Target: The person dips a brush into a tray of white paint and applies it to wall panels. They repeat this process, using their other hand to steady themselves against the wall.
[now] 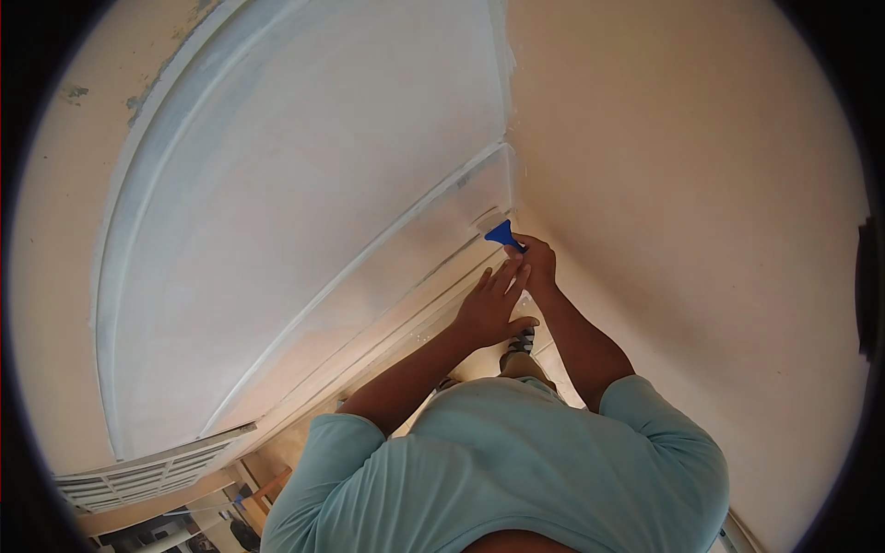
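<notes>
A putty knife with a blue handle is gripped in my right hand, close to the corner where two walls meet. Its wide, pale blade lies against the left wall, just below a white raised strip. My left hand has its fingers stretched and spread, with the fingertips right beside my right hand and the end of the handle. Around the blade, the wall surface looks patchy, with grey and whitish smears.
A large whitish coated area with a curved border covers the left wall. The plain beige wall rises on the right. A louvred white panel sits at lower left, near cluttered items. My foot in a strapped sandal stands below my hands.
</notes>
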The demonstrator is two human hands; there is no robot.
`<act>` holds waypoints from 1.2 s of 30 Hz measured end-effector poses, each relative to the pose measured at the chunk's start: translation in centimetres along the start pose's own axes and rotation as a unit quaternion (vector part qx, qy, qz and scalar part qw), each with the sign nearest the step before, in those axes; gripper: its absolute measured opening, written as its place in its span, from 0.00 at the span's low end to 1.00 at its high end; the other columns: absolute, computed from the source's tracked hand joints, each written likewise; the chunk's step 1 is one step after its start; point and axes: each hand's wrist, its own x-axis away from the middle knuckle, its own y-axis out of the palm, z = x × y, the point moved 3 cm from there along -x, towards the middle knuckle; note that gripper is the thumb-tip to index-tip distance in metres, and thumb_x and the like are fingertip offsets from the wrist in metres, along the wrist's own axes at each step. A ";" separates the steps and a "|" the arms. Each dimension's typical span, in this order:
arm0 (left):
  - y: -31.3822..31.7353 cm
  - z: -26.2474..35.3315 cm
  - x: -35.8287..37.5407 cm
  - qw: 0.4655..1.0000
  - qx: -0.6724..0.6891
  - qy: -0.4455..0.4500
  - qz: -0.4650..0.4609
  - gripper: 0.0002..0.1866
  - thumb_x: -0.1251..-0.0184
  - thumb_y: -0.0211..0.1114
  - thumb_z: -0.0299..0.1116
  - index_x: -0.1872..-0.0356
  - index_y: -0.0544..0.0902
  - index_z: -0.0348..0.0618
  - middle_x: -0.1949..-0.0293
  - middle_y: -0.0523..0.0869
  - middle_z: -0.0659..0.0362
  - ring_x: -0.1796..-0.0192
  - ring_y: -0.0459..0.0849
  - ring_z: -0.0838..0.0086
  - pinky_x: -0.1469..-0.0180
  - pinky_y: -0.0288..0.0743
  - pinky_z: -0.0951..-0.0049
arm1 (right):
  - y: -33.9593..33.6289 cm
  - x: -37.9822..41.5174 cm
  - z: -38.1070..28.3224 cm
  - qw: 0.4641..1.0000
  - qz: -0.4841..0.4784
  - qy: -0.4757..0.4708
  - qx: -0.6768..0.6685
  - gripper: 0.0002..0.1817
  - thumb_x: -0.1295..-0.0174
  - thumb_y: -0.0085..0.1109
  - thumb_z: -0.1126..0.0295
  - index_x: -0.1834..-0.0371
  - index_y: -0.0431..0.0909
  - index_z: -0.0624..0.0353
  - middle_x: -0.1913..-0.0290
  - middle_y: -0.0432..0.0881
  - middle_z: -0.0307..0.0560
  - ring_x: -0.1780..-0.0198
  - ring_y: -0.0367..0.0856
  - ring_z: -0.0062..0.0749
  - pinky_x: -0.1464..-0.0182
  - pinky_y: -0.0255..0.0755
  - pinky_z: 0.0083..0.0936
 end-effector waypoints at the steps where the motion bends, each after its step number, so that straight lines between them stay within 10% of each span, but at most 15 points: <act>1: -0.8 0.6 0.0 1.000 -0.008 0.015 0.011 0.51 0.39 0.64 0.63 0.24 0.56 0.38 0.23 0.53 0.45 0.23 0.59 0.50 0.26 0.56 0.44 | -1.2 0.2 -1.2 0.999 -0.022 0.025 -0.039 0.18 0.39 0.69 0.62 0.49 0.85 0.61 0.68 0.86 0.51 0.67 0.85 0.33 0.59 0.78 0.27; 11: -3.8 4.1 0.2 0.988 -0.040 0.117 0.088 0.47 0.40 0.67 0.61 0.27 0.64 0.40 0.25 0.58 0.44 0.23 0.58 0.49 0.27 0.57 0.42 | -5.3 2.1 -5.1 0.961 0.022 0.000 -0.276 0.15 0.37 0.67 0.73 0.49 0.83 0.68 0.70 0.82 0.36 0.71 0.72 0.14 0.66 0.69 0.14; 18: -3.6 4.8 1.1 0.979 -0.067 0.161 0.105 0.46 0.41 0.66 0.63 0.28 0.67 0.42 0.26 0.61 0.45 0.23 0.60 0.51 0.26 0.56 0.43 | -4.7 3.1 -4.0 0.944 0.103 -0.053 -0.310 0.17 0.39 0.71 0.67 0.48 0.85 0.62 0.62 0.87 0.46 0.66 0.81 0.21 0.59 0.76 0.19; 30: 1.0 1.1 1.5 0.995 -0.067 0.056 -0.042 0.48 0.36 0.58 0.67 0.25 0.60 0.44 0.23 0.57 0.46 0.22 0.58 0.53 0.25 0.55 0.44 | 0.7 3.2 3.0 0.985 0.037 -0.034 -0.164 0.16 0.35 0.68 0.68 0.46 0.84 0.61 0.65 0.87 0.45 0.65 0.82 0.18 0.59 0.76 0.18; 36: 4.1 -0.5 2.4 0.992 -0.047 0.012 -0.113 0.48 0.35 0.60 0.64 0.24 0.58 0.42 0.23 0.56 0.46 0.23 0.58 0.51 0.25 0.55 0.47 | 3.0 4.6 5.9 1.000 -0.013 0.000 0.022 0.16 0.35 0.65 0.61 0.49 0.85 0.57 0.62 0.88 0.53 0.60 0.88 0.37 0.52 0.80 0.26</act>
